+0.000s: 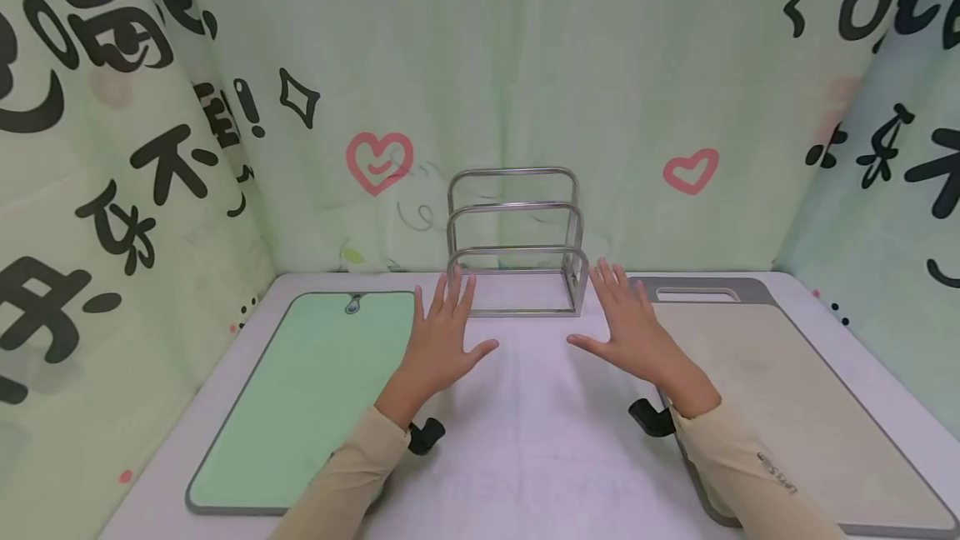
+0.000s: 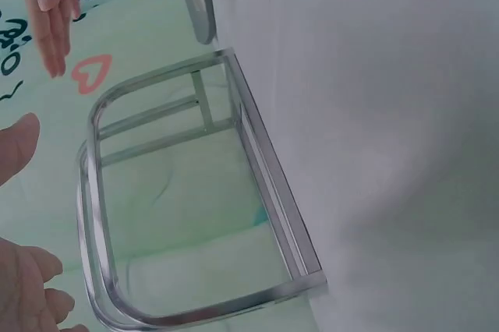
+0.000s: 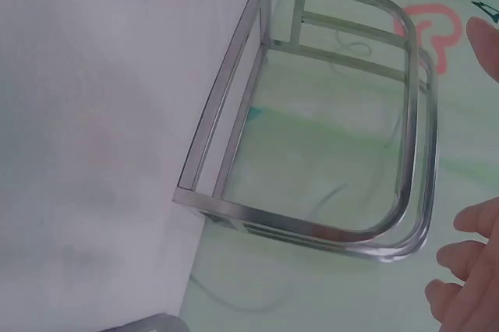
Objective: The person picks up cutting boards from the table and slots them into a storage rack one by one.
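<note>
A silver metal rack with several rounded hoops stands at the back middle of the table, against the curtain. My left hand is held in front of its left side, fingers spread and straight, with nothing in it. On the other side, my right hand is spread likewise and holds nothing. Both palms face down and forward. Left of the rack lies a mint-green cutting board with a grey edge, partly covered by my left arm. A beige cutting board with a grey handle slot lies on the right, partly under my right forearm.
The white table runs between the two boards. Pale green curtains with black lettering and red hearts enclose the back and both sides. A black wrist mount shows at the left wrist, and another black mount at the right.
</note>
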A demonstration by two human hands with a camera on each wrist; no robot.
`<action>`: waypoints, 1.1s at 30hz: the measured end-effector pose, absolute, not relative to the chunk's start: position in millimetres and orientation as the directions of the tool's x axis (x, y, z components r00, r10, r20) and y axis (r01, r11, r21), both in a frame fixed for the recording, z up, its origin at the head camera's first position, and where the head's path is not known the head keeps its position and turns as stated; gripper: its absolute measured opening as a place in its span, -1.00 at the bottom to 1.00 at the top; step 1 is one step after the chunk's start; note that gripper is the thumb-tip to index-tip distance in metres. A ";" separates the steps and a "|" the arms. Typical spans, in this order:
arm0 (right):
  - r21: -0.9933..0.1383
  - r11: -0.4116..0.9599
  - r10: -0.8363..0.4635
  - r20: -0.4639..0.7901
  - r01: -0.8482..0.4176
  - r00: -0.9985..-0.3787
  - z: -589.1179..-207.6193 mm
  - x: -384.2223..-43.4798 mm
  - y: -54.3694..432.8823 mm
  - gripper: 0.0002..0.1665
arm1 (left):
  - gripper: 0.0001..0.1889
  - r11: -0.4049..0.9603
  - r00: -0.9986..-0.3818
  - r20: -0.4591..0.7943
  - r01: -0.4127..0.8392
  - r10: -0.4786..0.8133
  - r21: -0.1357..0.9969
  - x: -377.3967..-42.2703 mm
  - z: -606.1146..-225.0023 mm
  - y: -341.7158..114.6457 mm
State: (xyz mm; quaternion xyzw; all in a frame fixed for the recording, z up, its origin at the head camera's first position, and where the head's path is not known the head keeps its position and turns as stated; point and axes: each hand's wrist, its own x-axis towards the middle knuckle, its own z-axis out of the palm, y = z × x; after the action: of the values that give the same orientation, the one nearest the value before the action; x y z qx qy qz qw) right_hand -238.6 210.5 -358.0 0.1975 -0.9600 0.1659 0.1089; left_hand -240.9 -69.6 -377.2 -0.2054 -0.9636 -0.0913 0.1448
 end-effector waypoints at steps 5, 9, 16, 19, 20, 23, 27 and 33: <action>-0.287 0.869 -0.334 0.259 -0.402 -0.906 -350.2 -245.3 218.1 0.22 | -0.05 0.892 -0.861 0.342 0.437 0.377 0.118 -253.5 -373.4 -76.8; -0.306 0.866 -0.326 0.252 -0.395 -0.911 -346.7 -252.2 223.3 0.22 | -0.05 0.894 -0.861 0.350 0.431 0.368 0.120 -263.6 -371.6 -81.8; -0.299 0.873 -0.311 0.269 -0.386 -0.911 -342.0 -266.0 228.2 0.20 | -0.05 0.884 -0.861 0.355 0.439 0.363 0.162 -275.9 -369.2 -87.1; -0.299 0.877 -0.302 0.267 -0.376 -0.915 -340.9 -271.5 228.3 0.20 | -0.05 0.881 -0.866 0.344 0.439 0.363 0.174 -281.8 -368.5 -87.8; -0.306 0.876 -0.297 0.265 -0.372 -0.917 -340.7 -273.2 228.1 0.20 | -0.05 0.880 -0.869 0.340 0.437 0.360 0.185 -283.9 -368.2 -87.9; -0.325 0.873 -0.286 0.259 -0.363 -0.922 -341.3 -278.5 227.9 0.20 | -0.05 0.882 -0.874 0.340 0.427 0.347 0.198 -290.5 -367.7 -87.8; -0.359 0.865 -0.271 0.256 -0.352 -0.928 -342.7 -285.9 228.3 0.19 | -0.05 0.881 -0.881 0.341 0.415 0.328 0.227 -299.1 -368.7 -87.1; -0.398 0.857 -0.247 0.242 -0.328 -0.938 -346.4 -299.1 231.2 0.20 | -0.05 0.885 -0.897 0.315 0.393 0.311 0.248 -308.5 -370.7 -87.0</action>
State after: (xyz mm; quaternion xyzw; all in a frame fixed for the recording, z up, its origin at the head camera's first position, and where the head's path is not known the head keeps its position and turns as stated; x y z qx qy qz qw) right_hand -299.1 231.2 -346.4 0.1499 -0.9592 0.2215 0.0915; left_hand -308.5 -87.0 -370.7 -0.1830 -0.9616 -0.1544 0.1342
